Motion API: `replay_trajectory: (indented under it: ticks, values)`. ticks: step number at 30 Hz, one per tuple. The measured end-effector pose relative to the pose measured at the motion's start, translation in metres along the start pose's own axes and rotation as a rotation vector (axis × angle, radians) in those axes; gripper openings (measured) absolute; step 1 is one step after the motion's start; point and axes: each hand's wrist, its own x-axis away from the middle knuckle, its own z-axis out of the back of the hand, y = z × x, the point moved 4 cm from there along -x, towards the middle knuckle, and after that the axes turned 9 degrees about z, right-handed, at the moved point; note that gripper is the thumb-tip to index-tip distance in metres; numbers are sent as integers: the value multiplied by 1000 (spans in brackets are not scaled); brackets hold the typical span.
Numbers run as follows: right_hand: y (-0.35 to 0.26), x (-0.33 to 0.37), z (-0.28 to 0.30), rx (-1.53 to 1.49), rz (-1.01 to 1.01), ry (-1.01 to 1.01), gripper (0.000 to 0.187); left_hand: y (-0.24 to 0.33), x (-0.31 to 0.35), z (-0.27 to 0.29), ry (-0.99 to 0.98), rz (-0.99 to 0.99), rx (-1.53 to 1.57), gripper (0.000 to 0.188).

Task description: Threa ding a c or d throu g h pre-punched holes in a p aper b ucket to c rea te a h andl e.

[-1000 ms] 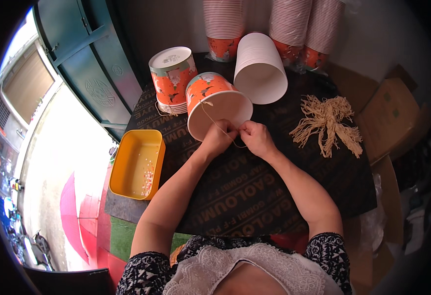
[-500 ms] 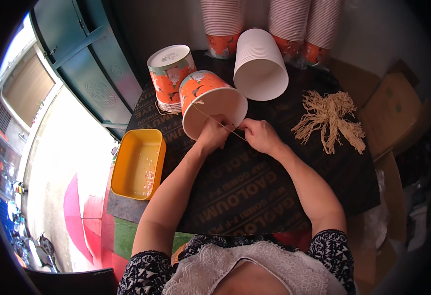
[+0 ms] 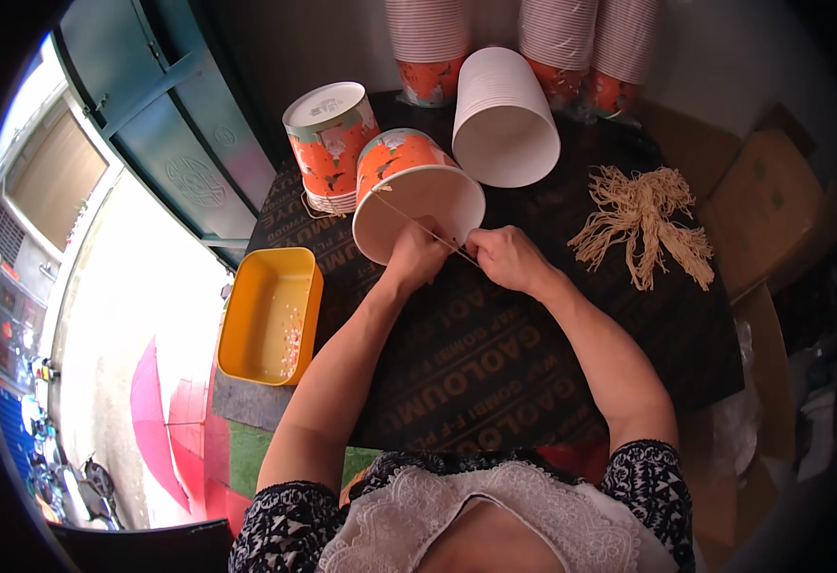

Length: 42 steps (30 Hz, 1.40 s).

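Here I have the paper bucket [image 3: 416, 196] on its side on the dark surface [image 3: 495, 353], mouth toward me, so its rim is reachable. My left hand [image 3: 416, 256] and right hand [image 3: 502, 256] meet just before it, fingers pinched on a taut string [image 3: 409, 216] crossing the opening, forearms angled inward.

A dark printed sheet [image 3: 495, 372] covers the work surface. Near its far left corner an orange patterned paper bucket [image 3: 328, 143] stands upside down. By the far edge a white bucket [image 3: 504, 119] lies on its side, its mouth turned toward the near side. Behind it, tall stacks of nested buckets [image 3: 561, 38] line the far edge. A bundle of tan cords [image 3: 643, 224] lies near the right edge. Off the left edge sits a yellow rectangular tray [image 3: 270, 315] with small scraps inside. Brown cardboard [image 3: 772, 210] lies beyond the right edge.
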Motion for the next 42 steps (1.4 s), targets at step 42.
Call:
replay_trajectory:
  ticks: [42]
  values:
    - [-75,-79,128,163,352,612,13,141,105,135,530,-539,458,46]
